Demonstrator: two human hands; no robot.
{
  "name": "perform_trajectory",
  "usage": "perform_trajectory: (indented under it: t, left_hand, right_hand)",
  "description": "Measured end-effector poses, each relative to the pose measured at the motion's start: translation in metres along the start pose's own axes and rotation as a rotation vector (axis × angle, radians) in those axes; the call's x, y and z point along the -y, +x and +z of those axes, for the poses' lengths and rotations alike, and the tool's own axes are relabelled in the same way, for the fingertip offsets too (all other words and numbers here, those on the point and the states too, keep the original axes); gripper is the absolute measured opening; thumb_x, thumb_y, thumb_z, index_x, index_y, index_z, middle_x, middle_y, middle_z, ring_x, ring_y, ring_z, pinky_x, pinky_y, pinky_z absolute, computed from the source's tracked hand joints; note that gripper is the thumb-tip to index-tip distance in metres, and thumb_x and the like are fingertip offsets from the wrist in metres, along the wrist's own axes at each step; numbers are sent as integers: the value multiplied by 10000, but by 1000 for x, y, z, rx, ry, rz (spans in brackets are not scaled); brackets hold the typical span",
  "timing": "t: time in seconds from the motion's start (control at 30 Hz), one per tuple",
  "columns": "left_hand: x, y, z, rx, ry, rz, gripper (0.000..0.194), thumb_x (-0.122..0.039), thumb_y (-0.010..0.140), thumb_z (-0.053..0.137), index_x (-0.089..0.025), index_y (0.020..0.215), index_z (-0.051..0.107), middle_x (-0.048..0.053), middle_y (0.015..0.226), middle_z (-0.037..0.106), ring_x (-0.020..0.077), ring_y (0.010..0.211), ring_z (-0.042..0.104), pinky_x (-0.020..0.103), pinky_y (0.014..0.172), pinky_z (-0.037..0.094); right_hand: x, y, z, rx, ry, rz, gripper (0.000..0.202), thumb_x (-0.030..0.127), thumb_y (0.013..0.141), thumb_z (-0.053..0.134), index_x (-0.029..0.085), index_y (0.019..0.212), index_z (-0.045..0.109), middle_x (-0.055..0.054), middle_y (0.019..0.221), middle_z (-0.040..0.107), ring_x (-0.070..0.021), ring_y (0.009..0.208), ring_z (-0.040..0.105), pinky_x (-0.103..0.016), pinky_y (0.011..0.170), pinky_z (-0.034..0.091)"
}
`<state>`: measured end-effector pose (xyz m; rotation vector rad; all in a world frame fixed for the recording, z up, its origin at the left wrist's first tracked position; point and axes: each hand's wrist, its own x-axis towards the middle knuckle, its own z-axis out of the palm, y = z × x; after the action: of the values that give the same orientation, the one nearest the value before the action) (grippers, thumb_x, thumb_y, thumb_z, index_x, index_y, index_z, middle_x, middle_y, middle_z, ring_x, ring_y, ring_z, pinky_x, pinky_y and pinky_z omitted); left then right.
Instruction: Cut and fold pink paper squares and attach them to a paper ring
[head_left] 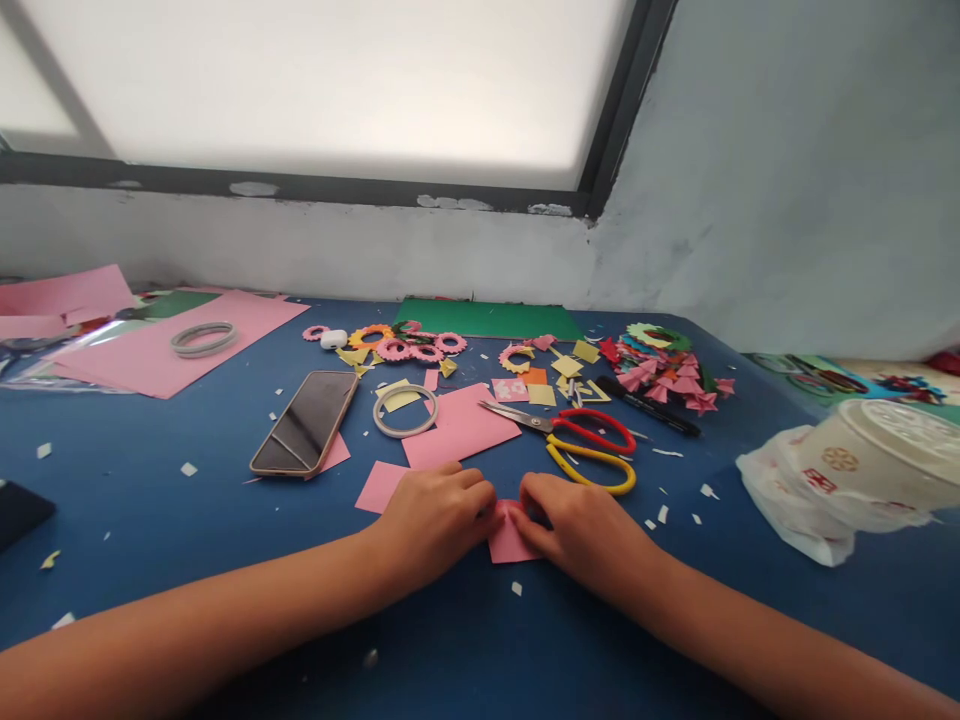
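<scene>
Between my hands lies a small square of pink paper (511,540), low over the blue table. My left hand (442,515) pinches its left edge, thumb and fingers together. From the other side my right hand (574,520) grips the upper right part, fingertips curled onto it. The far edge of the square is partly hidden by the fingers. Just beyond the hands are scissors (592,435) with one red and one yellow handle, blades pointing left. A larger pink sheet (465,425) lies beside them, and another pink piece (379,487) shows behind my left hand.
A phone (306,425) and a tape roll (405,410) lie left of the scissors. Scalloped paper rings (424,347), folded pink pieces (679,380) and a black marker (652,407) sit farther back. A bagged paper cup (847,470) leans at right. White scraps dot the blue table (187,530).
</scene>
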<state>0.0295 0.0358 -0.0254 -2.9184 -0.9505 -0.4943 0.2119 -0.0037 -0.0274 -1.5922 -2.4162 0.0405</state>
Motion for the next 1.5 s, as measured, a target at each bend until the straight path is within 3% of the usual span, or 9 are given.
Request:
perform_trajectory:
  t: [0.13,0.27,0.43,0.6,0.83,1.17,1.33,1.5]
  left_hand:
    - [0,-4,2,-66,67,174,229,-253,894,489,-166,701,576,-4,661,607,146,588,524,266,487,335]
    - [-2,-9,4,-67,80,252,218,-221,902,454,-164,740,588,6,689,607,151,597,519,272,480,361]
    - [-4,-11,6,-2,72,261,191,-165,894,427,-142,826,603,49,781,619,177,661,552,281,520,440]
    - [-3,-9,7,26,2,223,201,-157,899,412,-145,881,612,64,840,624,175,698,566,278,575,481]
    - [1,-8,7,27,-83,216,229,-206,922,404,-161,920,629,54,822,631,169,720,580,262,584,480]
    - [5,-6,7,18,-103,306,204,-155,893,431,-140,865,633,66,865,638,171,739,572,278,668,491]
    - [5,-5,9,-14,-156,320,193,-136,878,442,-125,872,634,75,970,652,179,820,589,287,738,498]
    - [6,-2,8,22,-176,338,162,-147,860,467,-133,856,628,64,949,666,187,829,596,307,760,489]
  right_hand:
    - [0,-4,2,-76,-92,-109,103,212,854,508,173,761,533,-14,666,591,-159,565,579,-253,477,314]
    - [-4,-5,3,-106,-80,-229,125,153,866,470,173,759,532,-12,674,578,-153,592,577,-252,511,363]
    - [-10,-6,5,-118,-11,-344,187,161,894,432,154,756,559,-37,688,589,-158,639,577,-259,581,436]
    - [-20,-10,7,-133,154,-401,212,176,912,412,134,875,617,-80,804,632,-169,747,596,-277,690,490]
    - [-31,-7,12,-171,321,-440,218,215,910,446,143,924,651,-74,825,645,-152,739,593,-256,667,504]
    - [-31,-7,16,-258,317,-513,231,221,914,439,136,917,654,-98,904,678,-162,817,621,-268,725,533]
    - [-31,-5,16,-253,296,-529,225,205,907,448,116,911,655,-105,904,681,-169,798,620,-280,714,537]
    - [-30,-6,14,-240,285,-549,233,199,911,435,115,914,652,-104,897,681,-171,779,615,-289,697,536]
